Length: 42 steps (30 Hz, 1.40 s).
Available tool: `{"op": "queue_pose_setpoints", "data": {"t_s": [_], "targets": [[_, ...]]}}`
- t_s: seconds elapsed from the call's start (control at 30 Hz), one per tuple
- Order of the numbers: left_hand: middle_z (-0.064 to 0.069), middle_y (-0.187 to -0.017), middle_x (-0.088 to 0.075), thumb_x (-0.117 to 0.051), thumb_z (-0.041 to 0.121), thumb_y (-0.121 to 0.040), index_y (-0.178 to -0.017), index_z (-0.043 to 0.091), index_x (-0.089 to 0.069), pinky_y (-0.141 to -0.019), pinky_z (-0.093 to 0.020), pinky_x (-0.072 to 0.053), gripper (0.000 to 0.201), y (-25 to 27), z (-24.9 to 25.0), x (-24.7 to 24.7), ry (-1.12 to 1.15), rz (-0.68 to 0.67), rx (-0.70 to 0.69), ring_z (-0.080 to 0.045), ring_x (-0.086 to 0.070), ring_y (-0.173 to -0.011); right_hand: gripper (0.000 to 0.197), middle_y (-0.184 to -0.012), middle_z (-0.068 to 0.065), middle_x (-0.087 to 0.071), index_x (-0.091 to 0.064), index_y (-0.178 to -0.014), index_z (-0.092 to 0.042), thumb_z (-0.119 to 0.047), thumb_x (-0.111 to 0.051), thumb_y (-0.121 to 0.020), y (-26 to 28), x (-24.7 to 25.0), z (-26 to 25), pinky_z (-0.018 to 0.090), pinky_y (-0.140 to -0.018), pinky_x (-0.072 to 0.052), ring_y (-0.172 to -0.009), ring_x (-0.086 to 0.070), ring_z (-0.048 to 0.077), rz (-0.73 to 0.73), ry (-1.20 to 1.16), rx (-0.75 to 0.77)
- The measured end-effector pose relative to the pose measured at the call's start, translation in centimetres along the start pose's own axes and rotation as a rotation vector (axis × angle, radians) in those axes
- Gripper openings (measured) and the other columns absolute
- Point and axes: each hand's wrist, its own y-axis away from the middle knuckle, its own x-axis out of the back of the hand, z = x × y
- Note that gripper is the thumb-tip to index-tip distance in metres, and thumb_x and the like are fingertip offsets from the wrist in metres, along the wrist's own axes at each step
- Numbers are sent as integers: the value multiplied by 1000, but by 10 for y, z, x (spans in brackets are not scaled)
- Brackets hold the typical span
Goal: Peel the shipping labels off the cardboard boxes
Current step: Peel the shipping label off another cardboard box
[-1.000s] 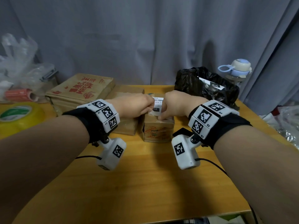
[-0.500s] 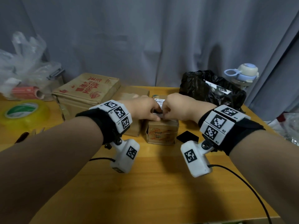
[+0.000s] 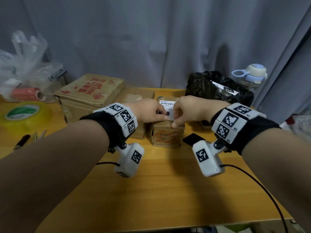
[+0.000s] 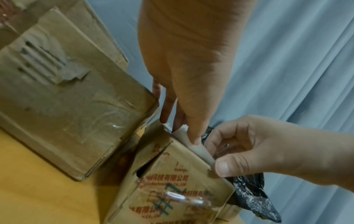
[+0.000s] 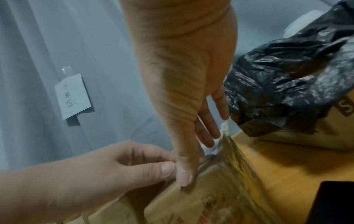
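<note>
A small cardboard box [image 3: 166, 135] with red print stands in the middle of the wooden table [image 3: 168, 190]. On its top lies a white shipping label [image 3: 167, 105] with a barcode. The label's near edge [image 4: 199, 150] is lifted off the cardboard. My left hand [image 3: 161, 115] pinches that edge from the left, thumb on top. My right hand [image 3: 175, 120] pinches the same edge at the right corner, its thumb down at the box's front rim. In the left wrist view my right hand [image 4: 214, 157] has thumb and curled forefinger at the strip.
A large red-printed box [image 3: 90, 93] and a plain box [image 3: 134, 98] stand to the left. A black bag [image 3: 218, 88] holding a peeled label and a bottle [image 3: 250, 76] are behind right. A flat black object [image 3: 191, 138] lies beside the small box. A yellow tape roll [image 3: 23, 113] sits far left.
Both hands have stayed on the label at the small box. Since half a second ago they have drawn slightly apart, and more of the label shows between them.
</note>
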Motion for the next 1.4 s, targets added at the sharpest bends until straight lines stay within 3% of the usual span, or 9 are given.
{"op": "queue_pose_setpoints", "data": {"t_s": [0.2, 0.33, 0.4, 0.53, 0.63, 0.77, 1.0, 1.27, 1.4], "targets": [[6, -123, -63, -43, 46, -95, -125, 31, -59, -103, -36, -37, 38, 2, 7, 2, -67, 17, 46, -18, -54, -116, 10, -96, -1, -65, -65, -80, -21, -29, -71, -80, 9, -4, 11, 33, -83, -51, -92, -59, 18, 75, -9, 20], [5, -120, -63, -45, 50, -92, -131, 30, -53, -98, -34, -31, 45, 2, 13, 3, -155, 1, 26, -19, -54, -115, 6, -93, 3, -66, -66, -80, -15, -17, -62, -84, 9, -1, 14, 39, -86, -53, -93, -61, 22, 142, 12, 44], [6, -121, -63, -45, 49, -93, -132, 31, -52, -98, -34, -30, 44, 3, 15, 4, -154, 0, 23, -18, -54, -116, 8, -92, 0, -63, -60, -77, -21, -22, -63, -84, 8, -1, 13, 39, -87, -52, -95, -61, 22, 132, -8, 50], [8, -116, -64, -40, 49, -96, -127, 33, -56, -101, -37, -28, 38, 3, 14, 4, -140, 7, 27, -17, -55, -113, 25, -95, -5, -60, -65, -90, -22, -45, -67, -80, 8, -9, 8, 34, -83, -48, -93, -55, 15, 109, 26, 63], [6, -117, -64, -37, 45, -98, -125, 33, -57, -101, -38, -28, 36, 2, 14, 3, -140, 10, 33, -18, -54, -114, 13, -86, -12, -53, -67, -86, -23, -35, -65, -83, 6, -12, 8, 35, -89, -45, -94, -54, 14, 187, 33, 108], [6, -117, -64, -40, 55, -93, -130, 31, -54, -97, -36, -29, 46, 1, 11, 4, -169, -12, 30, -18, -55, -114, 11, -100, -5, -61, -69, -84, -20, -28, -61, -86, 0, -12, 7, 39, -97, -41, -101, -56, 18, 219, 82, 128], [8, -123, -62, -47, 65, -85, -134, 33, -50, -97, -39, -27, 59, -3, 8, 4, -182, -34, 56, -17, -52, -117, 11, -109, -9, -48, -71, -83, -26, -35, -65, -84, -5, 1, 6, 39, -107, -25, -114, -45, 15, 201, 144, 145], [7, -115, -62, -51, 67, -81, -130, 33, -55, -88, -38, -25, 60, -9, 7, 7, -192, -72, 78, -18, -50, -114, 13, -105, -11, -42, -72, -78, -23, -36, -71, -78, -14, 12, 3, 34, -98, -24, -110, -35, 16, 204, 173, 153], [7, -117, -62, -51, 66, -82, -130, 31, -54, -92, -39, -26, 60, -9, 6, 8, -185, -77, 76, -19, -50, -116, 16, -109, -9, -44, -73, -81, -20, -35, -71, -77, -17, 15, 1, 35, -100, -25, -112, -35, 17, 221, 196, 169]]}}
